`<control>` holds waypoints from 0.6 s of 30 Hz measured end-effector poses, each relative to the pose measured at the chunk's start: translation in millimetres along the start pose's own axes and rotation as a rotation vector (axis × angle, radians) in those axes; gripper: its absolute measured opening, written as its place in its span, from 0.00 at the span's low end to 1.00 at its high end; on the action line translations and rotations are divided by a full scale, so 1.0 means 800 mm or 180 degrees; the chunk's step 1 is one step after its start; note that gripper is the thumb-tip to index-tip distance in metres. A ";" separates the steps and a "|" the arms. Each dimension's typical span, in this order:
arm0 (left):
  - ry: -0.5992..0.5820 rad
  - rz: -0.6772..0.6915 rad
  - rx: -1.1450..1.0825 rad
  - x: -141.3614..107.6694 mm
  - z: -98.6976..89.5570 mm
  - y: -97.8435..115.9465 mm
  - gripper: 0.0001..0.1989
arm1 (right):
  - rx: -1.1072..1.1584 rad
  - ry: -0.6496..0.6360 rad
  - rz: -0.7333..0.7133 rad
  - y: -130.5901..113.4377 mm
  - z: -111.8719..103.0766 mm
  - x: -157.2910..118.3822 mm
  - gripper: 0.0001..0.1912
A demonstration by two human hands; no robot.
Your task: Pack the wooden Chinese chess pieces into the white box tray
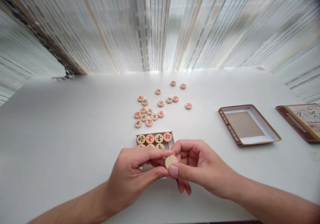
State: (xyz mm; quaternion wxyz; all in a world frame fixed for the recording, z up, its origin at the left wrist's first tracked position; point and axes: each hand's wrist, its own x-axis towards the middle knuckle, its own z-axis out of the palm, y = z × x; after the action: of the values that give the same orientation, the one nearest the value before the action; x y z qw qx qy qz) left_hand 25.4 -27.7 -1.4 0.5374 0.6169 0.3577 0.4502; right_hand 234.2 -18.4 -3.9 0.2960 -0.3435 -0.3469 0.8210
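Note:
A round wooden Chinese chess piece (170, 161), its blank face showing, is held above the near part of a small box. My right hand (203, 165) is closed on it, the thumb pressed on its lower right edge. From the other side, my left hand (131, 170) grips it between thumb and index finger. Beneath the hands lies the open box (154, 133), with rows of pieces face up. In its back row are a black general piece (141, 138), a red piece (150, 138), a black piece (158, 138) and a red piece (167, 137). My hands hide the box's front part.
Several loose chess pieces (149, 121) with red or black characters lie scattered face up beyond the box. To the right sits an open, shallow box lid (246, 124), and further right a printed brown box cover (303, 120). Striped curtains (160, 27) hang behind the white table (62, 134).

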 end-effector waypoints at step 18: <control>-0.0185 -0.0100 -0.0021 0.001 -0.001 0.006 0.15 | 0.0337 -0.0224 0.0075 -0.001 -0.005 -0.001 0.19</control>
State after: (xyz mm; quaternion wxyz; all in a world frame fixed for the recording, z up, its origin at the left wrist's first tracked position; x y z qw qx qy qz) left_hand 25.1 -27.3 3.6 0.5566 0.6222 0.3501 0.4248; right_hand 237.7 -17.2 -5.2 0.2917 -0.3023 -0.3090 0.8533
